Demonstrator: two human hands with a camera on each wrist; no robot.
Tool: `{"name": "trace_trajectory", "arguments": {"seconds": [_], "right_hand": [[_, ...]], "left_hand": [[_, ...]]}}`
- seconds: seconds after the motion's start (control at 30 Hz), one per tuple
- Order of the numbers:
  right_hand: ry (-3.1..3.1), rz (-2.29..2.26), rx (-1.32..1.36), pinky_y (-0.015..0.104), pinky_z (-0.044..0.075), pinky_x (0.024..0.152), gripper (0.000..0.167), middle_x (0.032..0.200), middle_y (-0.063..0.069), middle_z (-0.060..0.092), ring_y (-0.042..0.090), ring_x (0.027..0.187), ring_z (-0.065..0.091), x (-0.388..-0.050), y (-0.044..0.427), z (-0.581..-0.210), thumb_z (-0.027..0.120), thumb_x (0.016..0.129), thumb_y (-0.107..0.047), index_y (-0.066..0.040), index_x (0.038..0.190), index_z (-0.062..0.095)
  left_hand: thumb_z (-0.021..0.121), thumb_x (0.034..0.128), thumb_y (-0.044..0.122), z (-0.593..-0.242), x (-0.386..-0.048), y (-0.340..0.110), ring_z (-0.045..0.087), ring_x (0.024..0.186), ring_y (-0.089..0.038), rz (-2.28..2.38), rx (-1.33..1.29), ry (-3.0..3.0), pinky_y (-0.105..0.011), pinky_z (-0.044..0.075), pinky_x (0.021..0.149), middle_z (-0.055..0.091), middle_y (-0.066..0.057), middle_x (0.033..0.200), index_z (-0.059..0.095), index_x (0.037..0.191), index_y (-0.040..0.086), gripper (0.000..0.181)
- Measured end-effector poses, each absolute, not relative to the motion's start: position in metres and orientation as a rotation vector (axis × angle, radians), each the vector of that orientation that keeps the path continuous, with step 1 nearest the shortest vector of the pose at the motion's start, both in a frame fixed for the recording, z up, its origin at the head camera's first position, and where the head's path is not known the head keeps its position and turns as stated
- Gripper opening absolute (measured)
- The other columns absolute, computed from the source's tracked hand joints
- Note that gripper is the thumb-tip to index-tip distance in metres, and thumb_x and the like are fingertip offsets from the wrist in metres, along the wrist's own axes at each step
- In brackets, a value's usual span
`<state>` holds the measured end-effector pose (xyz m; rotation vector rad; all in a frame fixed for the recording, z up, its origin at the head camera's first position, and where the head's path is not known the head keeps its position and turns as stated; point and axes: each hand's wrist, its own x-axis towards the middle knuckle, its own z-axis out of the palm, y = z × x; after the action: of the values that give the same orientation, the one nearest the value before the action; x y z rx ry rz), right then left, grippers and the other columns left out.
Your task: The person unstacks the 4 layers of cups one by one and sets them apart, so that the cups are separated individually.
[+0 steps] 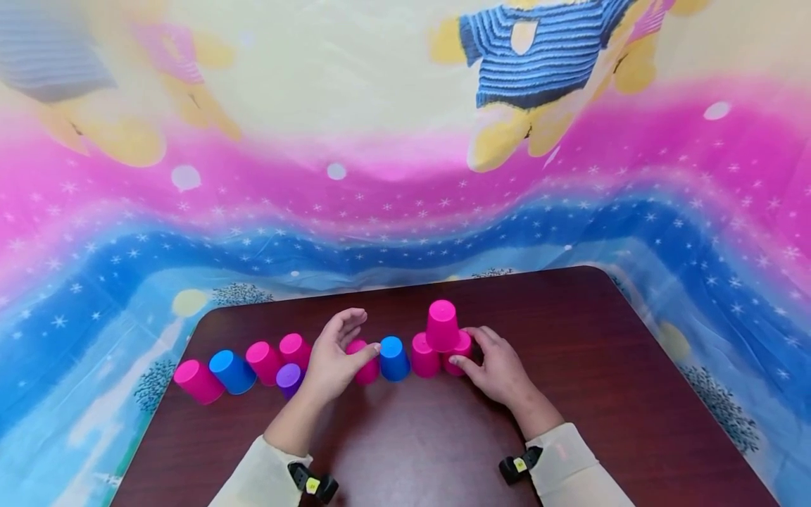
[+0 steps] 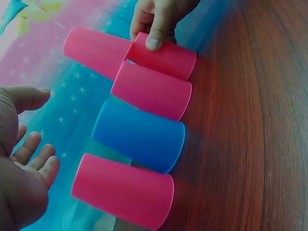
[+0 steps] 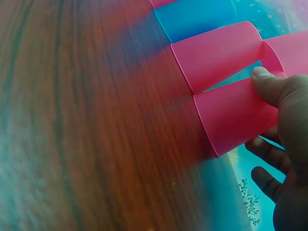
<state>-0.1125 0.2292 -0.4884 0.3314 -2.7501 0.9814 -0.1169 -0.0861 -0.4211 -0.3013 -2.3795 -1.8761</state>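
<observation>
Two pink cups stand upside down side by side, with a third pink cup (image 1: 442, 325) upside down on top, spanning both. My right hand (image 1: 497, 370) holds the right lower cup (image 3: 236, 118), thumb on the near side and fingers behind it. The left lower cup (image 1: 425, 358) touches or nearly touches it. Left of these stands an upside-down blue cup (image 1: 395, 360), then another pink cup (image 2: 122, 190), partly hidden by my left hand (image 1: 334, 358) in the head view. That hand is raised beside the pink cup with fingers spread, holding nothing.
Farther left on the dark wooden table (image 1: 633, 394) stand a pink cup (image 1: 199, 382), a blue cup (image 1: 233, 372), two more pink cups (image 1: 265, 363) and a purple cup (image 1: 288, 377) in front. A printed cloth (image 1: 393, 190) hangs behind the table.
</observation>
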Motion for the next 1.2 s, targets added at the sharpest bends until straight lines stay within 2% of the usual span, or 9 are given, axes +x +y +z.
{"name": "trace_trajectory", "arguments": {"seconds": [0.3,0.6,0.77,1.07,1.2], "right_hand": [[-2.737,0.987,0.334,0.049,0.058,0.094,0.062,0.118,0.0,0.063,0.025,0.108,0.063,-0.112,0.231,-0.489,0.083,0.088,-0.043,-0.016,0.138,0.059],[-2.728,0.991,0.339,0.048,0.058,0.093,0.061,0.118,0.0,0.063,0.024,0.107,0.063,-0.111,0.23,-0.49,0.083,0.088,-0.043,-0.016,0.137,0.06],[-2.735,0.987,0.339,0.049,0.058,0.093,0.061,0.119,0.001,0.063,0.027,0.108,0.063,-0.111,0.23,-0.49,0.083,0.088,-0.044,-0.016,0.137,0.061],[-2.743,0.985,0.335,0.051,0.056,0.096,0.06,0.12,0.001,0.064,0.028,0.11,0.063,-0.112,0.23,-0.49,0.083,0.088,-0.044,-0.016,0.137,0.061],[-2.738,0.992,0.346,0.05,0.056,0.095,0.059,0.119,0.001,0.064,0.027,0.109,0.064,-0.113,0.23,-0.49,0.082,0.088,-0.044,-0.016,0.136,0.061]], "left_hand": [[0.088,0.0829,0.01,-0.422,-0.12,-0.069,0.054,0.137,-0.033,-1.886,-0.325,-2.432,-0.054,0.043,0.113,0.058,-0.006,0.142,0.054,0.142,0.016,0.068],[0.088,0.0828,0.009,-0.419,-0.12,-0.053,0.055,0.136,-0.028,-1.908,-0.393,-2.429,-0.046,0.046,0.112,0.058,-0.005,0.142,0.055,0.141,0.015,0.068],[0.087,0.0835,0.008,-0.42,-0.12,-0.046,0.054,0.136,-0.03,-1.914,-0.427,-2.429,-0.046,0.046,0.112,0.058,-0.007,0.142,0.054,0.142,0.011,0.067],[0.087,0.0842,0.008,-0.423,-0.124,-0.029,0.053,0.137,-0.026,-1.995,-0.451,-2.416,-0.042,0.045,0.113,0.057,-0.007,0.143,0.053,0.142,0.012,0.067],[0.086,0.0854,0.008,-0.423,-0.126,-0.021,0.052,0.138,-0.029,-2.033,-0.464,-2.405,-0.043,0.044,0.115,0.057,-0.008,0.143,0.053,0.142,0.012,0.066]]}}
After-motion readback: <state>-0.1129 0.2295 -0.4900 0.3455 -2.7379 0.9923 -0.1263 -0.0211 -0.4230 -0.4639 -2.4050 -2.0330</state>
